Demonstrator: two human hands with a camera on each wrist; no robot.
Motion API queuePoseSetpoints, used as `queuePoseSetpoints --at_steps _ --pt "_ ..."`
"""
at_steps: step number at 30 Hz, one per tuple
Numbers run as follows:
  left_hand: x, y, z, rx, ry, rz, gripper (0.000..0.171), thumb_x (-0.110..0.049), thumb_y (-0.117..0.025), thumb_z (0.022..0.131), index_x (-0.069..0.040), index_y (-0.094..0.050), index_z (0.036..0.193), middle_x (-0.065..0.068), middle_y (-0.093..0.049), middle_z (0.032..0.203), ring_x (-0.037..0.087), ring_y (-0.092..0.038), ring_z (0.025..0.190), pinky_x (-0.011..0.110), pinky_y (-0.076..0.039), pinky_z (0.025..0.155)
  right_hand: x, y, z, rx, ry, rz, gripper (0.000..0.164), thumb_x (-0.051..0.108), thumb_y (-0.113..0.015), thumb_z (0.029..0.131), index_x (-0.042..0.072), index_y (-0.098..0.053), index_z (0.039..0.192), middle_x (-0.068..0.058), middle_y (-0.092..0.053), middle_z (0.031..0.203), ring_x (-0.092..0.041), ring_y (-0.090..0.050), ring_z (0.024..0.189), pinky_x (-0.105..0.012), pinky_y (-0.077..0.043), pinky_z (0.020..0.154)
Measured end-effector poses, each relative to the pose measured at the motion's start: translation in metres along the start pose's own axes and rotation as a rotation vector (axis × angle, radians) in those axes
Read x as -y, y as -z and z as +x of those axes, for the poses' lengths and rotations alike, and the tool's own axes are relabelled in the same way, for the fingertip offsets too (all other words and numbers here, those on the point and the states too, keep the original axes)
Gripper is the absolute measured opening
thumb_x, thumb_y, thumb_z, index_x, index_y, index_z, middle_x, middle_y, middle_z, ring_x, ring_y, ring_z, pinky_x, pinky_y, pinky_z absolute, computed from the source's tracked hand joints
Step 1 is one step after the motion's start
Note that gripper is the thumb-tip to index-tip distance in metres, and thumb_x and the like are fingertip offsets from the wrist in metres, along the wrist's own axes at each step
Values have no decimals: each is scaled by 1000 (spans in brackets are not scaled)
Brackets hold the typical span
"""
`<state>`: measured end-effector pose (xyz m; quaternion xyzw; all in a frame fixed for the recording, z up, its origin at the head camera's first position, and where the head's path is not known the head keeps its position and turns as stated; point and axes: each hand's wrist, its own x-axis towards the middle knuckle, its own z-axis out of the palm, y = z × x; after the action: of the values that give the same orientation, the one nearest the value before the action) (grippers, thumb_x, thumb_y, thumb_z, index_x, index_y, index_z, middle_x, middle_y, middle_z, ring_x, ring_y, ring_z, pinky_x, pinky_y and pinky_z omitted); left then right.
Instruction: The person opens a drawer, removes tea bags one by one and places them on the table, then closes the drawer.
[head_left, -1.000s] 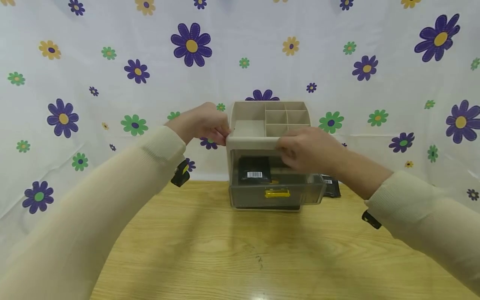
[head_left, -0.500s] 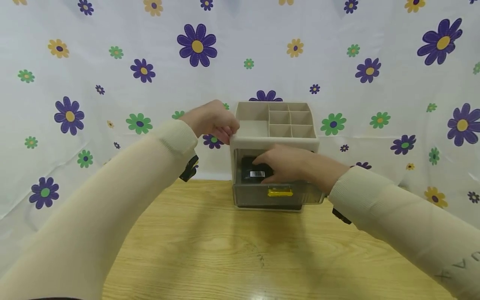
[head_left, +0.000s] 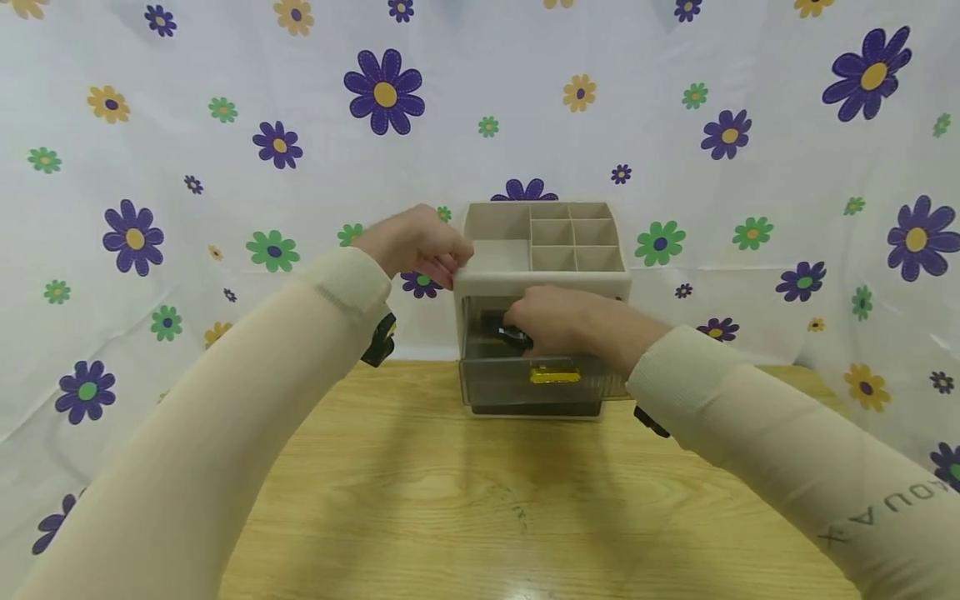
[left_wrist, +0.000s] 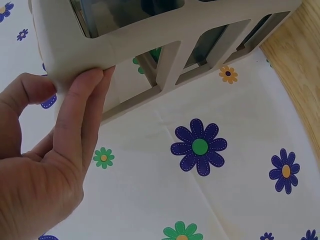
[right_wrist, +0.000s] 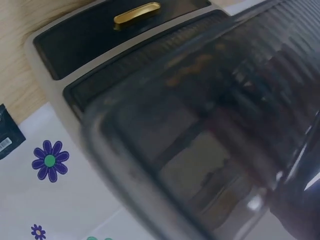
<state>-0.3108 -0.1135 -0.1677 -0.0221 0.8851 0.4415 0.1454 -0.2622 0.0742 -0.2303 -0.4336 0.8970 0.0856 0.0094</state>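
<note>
A beige desktop organizer point(head_left: 543, 282) with a compartmented top stands against the cloth. Its upper smoky clear drawer point(head_left: 491, 385), with a gold handle point(head_left: 555, 376), is pulled out. My left hand point(head_left: 423, 242) pinches the organizer's front left top corner; in the left wrist view the thumb and fingers point(left_wrist: 82, 100) press on both sides of that corner. Reaching in over the drawer front, my right hand point(head_left: 558, 321) grips a shiny black packet point(head_left: 513, 335), whose rest is hidden by the hand. The drawer's blurred side point(right_wrist: 165, 125) fills much of the right wrist view.
Below the pulled-out drawer is a dark lower drawer with its own gold handle point(right_wrist: 137, 14). A dark packet with a barcode label point(right_wrist: 7, 134) lies beside the organizer. The wooden table point(head_left: 420, 500) meets a flower-print cloth point(head_left: 315, 192) behind.
My right hand has gone from the organizer's top front edge down into the drawer and taken hold of the black packet, which now sits tilted. My left hand stays at the corner.
</note>
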Motion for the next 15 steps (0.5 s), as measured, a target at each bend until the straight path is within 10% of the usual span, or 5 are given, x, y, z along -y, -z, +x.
queuePoseSetpoints --at_steps 15 --pt "-1 -3 -1 -5 10 34 37 -5 -59 76 5 -49 109 20 -61 101 28 -65 76 33 -57 69 -3 5 -26 -232 -82 -50 14 24 -55 89 13 -59 82 1 -56 68 -17 -54 61 -37 -54 61"
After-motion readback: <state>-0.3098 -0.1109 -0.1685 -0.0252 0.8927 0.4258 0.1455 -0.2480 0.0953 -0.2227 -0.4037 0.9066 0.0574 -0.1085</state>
